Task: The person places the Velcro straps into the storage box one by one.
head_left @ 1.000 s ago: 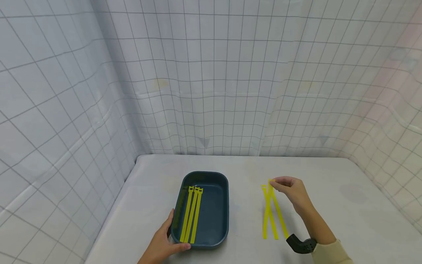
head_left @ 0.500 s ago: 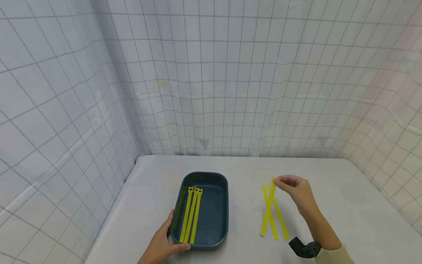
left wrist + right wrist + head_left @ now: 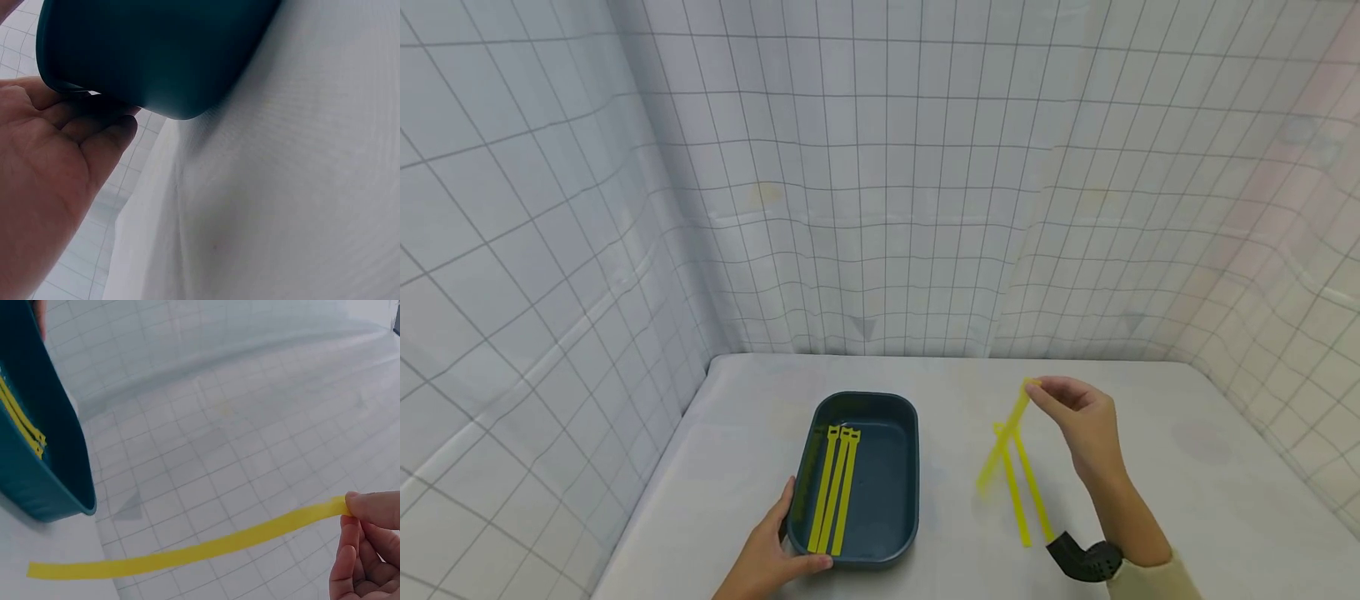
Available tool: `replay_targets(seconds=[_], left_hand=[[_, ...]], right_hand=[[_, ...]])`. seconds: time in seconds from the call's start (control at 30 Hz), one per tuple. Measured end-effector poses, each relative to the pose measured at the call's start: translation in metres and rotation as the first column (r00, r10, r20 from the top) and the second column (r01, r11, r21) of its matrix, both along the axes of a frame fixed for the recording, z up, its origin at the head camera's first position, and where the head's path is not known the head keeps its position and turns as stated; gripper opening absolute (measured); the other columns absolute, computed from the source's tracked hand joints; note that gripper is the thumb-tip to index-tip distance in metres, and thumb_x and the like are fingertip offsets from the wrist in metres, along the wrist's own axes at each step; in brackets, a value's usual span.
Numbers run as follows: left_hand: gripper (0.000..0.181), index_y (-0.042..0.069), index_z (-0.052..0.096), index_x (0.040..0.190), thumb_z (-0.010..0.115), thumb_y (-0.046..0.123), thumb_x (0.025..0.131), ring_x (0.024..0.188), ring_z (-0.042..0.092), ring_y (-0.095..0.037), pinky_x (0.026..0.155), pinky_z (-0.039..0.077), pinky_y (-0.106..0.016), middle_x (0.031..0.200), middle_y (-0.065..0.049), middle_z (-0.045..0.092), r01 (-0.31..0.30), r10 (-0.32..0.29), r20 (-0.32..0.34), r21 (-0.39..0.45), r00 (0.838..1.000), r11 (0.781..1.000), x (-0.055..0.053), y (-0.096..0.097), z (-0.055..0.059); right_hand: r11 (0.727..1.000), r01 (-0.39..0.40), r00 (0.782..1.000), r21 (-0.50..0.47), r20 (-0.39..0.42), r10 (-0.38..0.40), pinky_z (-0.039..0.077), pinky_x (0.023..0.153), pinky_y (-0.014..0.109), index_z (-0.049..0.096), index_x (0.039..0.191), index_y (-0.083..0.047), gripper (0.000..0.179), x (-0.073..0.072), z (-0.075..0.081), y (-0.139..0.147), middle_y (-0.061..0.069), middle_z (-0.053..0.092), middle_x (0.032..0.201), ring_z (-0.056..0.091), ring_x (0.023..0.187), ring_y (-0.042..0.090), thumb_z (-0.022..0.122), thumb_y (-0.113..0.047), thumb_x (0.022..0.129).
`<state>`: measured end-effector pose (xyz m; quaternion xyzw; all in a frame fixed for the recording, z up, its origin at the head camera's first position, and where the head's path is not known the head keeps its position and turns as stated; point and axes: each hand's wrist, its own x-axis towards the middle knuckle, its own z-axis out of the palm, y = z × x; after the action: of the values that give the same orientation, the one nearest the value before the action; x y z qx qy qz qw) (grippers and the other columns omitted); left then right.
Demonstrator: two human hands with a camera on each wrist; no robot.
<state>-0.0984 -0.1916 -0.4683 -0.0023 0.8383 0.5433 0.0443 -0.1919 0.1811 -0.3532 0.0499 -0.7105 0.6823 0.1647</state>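
In the head view my right hand [image 3: 1086, 421] pinches a yellow cable tie [image 3: 1006, 442] by its upper end, between thumb and finger. The tie slants down to the left, its lower end blurred; the right wrist view shows its flat strap [image 3: 206, 550] stretched out sideways. Below it on the table lie two more yellow cable ties [image 3: 1033, 487], close together at their far ends. My left hand [image 3: 767, 546] holds the near left corner of a dark teal tray [image 3: 891, 500], thumb at the near rim and fingers along the left side. Three yellow cable ties [image 3: 836, 492] lie lengthwise inside the tray's left half.
A white-covered table [image 3: 955, 533] carries everything. Grid-patterned white curtain [image 3: 865, 208] surrounds it at the back and both sides. A black device [image 3: 1084, 558] sits on my right wrist, near the lower ends of the loose ties.
My right hand has risen and shifted slightly right, lifting one cable tie off the others, its lower end swinging left. My left hand and the tray stay in place.
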Motion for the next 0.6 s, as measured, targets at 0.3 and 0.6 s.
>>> replay_targets(seconds=[0.3,0.6], left_hand=[[0.11,-0.003,0.01,0.146,0.082,0.027,0.068,0.132,0.025,-0.037,0.101,0.031,-0.047,0.147,-0.024,0.018,-0.005,0.005,0.004,-0.001,1.0,1.0,0.0,-0.001,0.0],[0.11,-0.003,0.011,0.145,0.082,0.028,0.068,0.132,0.024,-0.038,0.101,0.031,-0.048,0.147,-0.024,0.018,-0.008,0.008,0.01,-0.001,1.0,1.0,0.001,0.001,0.001]], right_hand=[[0.988,-0.094,0.991,-0.126,-0.11,0.08,0.051,0.069,0.023,0.068,0.082,0.002,0.006,-0.001,0.029,-0.031,0.0,0.068,0.078,0.06,0.072,0.015,0.072,0.001,0.077],[0.97,-0.236,0.971,-0.052,-0.064,0.232,0.052,0.075,0.028,0.065,0.092,0.01,0.021,0.002,0.02,-0.072,0.004,0.068,0.083,0.06,0.079,0.019,0.072,-0.006,0.08]])
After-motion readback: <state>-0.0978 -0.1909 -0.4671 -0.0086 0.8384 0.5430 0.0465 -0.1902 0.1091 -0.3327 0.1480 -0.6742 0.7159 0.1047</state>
